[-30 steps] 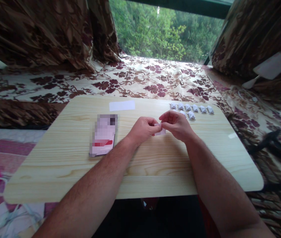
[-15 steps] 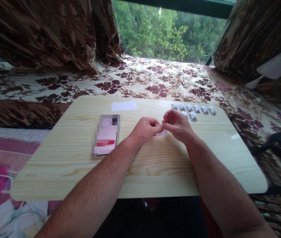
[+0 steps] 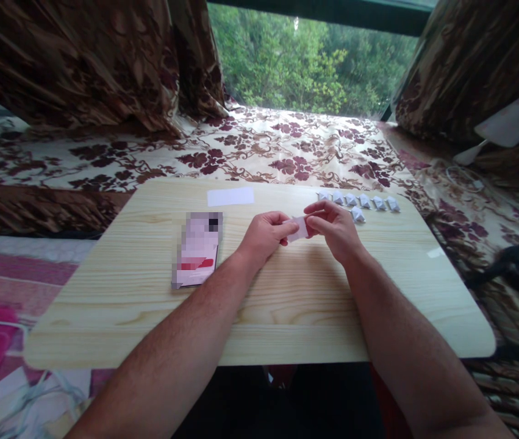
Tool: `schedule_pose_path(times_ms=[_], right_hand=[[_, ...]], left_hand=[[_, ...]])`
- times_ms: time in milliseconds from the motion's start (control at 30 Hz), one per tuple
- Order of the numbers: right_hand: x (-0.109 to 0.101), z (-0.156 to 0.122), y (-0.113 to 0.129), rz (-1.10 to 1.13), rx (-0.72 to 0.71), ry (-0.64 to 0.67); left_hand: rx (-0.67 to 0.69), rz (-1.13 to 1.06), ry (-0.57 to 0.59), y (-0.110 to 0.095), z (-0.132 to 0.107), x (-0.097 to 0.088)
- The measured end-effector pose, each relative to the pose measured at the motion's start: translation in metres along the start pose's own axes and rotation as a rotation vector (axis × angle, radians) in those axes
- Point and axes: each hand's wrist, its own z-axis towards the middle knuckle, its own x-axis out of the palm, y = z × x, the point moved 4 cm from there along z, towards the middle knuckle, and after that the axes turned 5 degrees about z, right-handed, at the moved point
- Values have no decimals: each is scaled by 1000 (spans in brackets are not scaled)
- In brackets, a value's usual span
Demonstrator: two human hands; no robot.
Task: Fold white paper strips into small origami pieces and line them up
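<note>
Taking the table's centre as our hub, with twelve towards the window, we hold a small, thin, flat piece of pale paper (image 3: 301, 229) between one and two o'clock. Our left hand (image 3: 264, 236) pinches its left end, thumb pressed on top; our right hand (image 3: 333, 228) meets the right edge with its fingertips, forefinger arched above, though we cannot tell whether they grip. Near two o'clock, partly behind our right hand, lie pointed, crisply faceted white pieces (image 3: 365, 202): six in a back row, with one visible in front. At eleven o'clock we see a smooth, flat white strip (image 3: 230, 196), and near ten a phone (image 3: 199, 249), its screen mostly pixelated. The table (image 3: 296, 299) is pale, with wavy wood grain and rounded corners. Beyond its far edge, at twelve, spreads a cream cloth (image 3: 293, 143) patterned with maroon flowers. Heavily folded, faintly glossy brown curtains (image 3: 103, 61) flank the window (image 3: 300, 67), where green foliage fills the glass.
</note>
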Motion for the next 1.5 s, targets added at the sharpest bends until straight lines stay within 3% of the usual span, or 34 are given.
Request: schedule_pose_path(times_ms=[367, 633, 867, 1233, 1500], right_hand=[[4, -2, 3, -49, -160, 54], [7, -2, 1, -42, -130, 55], [4, -1, -2, -67, -112, 5], [3, -1, -6, -102, -63, 24], [2, 0, -7, -144, -91, 28]], left_hand=[[31, 23, 10, 3, 0, 0], [22, 28, -5, -1, -2, 2], [53, 50, 60, -4, -5, 3], [109, 197, -102, -7, -6, -3], [99, 168, -76, -8, -6, -1]])
